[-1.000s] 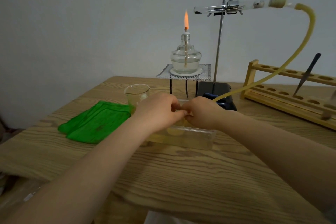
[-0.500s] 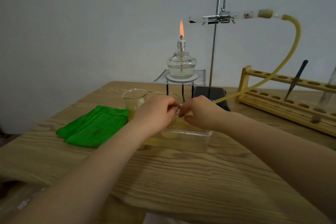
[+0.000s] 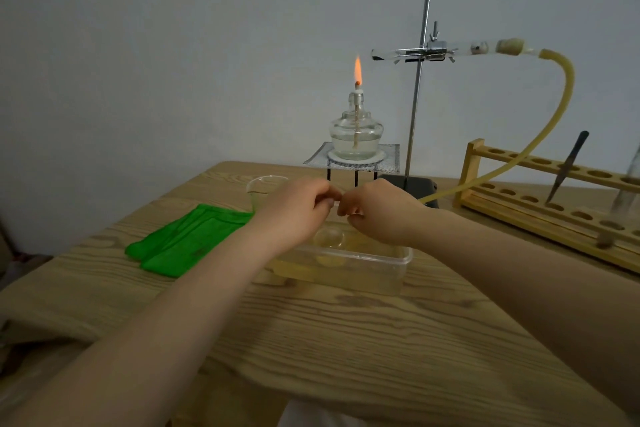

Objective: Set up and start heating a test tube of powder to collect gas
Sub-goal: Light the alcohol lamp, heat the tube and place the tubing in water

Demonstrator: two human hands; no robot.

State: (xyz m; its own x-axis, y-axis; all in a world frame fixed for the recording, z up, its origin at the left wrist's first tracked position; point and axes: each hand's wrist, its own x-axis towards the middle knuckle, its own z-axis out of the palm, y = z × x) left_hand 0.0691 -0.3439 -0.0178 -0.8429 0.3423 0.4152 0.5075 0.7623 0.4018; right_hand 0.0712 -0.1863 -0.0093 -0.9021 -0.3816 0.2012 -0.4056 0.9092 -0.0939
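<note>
Plain grey-white wall [image 3: 173, 45] behind light wood-grain table [image 3: 346, 340], dim even light, no shadows.

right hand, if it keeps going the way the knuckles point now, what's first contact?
The right hand points left, toward the left hand. Their fingertips nearly touch above the clear plastic tub, so the left hand's fingers would be met first. Whatever they may pinch between them is too small to tell.

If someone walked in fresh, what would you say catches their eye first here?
The orange flame of the lit alcohol lamp on its tripod at the table's back stands out first. Next comes the bright green cloth at left, then the left hand and right hand meeting above the clear water tub.
</note>
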